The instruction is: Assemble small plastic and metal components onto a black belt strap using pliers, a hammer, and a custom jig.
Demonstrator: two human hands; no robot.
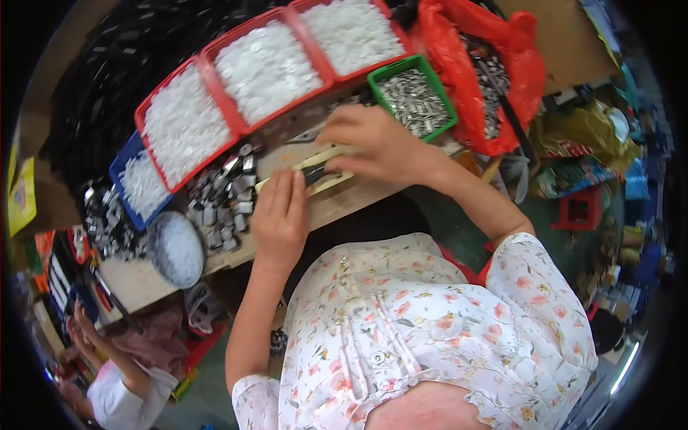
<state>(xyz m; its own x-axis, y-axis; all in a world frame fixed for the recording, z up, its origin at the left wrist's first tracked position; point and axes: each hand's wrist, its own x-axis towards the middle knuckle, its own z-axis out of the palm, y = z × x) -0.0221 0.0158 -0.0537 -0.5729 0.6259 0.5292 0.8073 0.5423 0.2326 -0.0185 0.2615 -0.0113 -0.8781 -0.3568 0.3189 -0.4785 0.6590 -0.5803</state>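
Observation:
My left hand (281,215) rests with its fingers together on a narrow cream-coloured strip-like holder (331,185) at the bench edge. The fingertips press near the left end of a small black piece (314,174) lying along it. From the right, my right hand (376,143) reaches over the holder, fingers bent and thumb near the black piece's other end. Whatever sits between those fingers is too small to make out. Beside my left hand lies a heap of shiny metal clips (226,197).
Red trays (223,107) of white plastic pieces line the bench's far side. A green tray (438,132) of metal parts, a red bag (442,57), a blue tray (123,188) and a round bowl (152,251) surround them. Another person's hand (84,326) shows at lower left.

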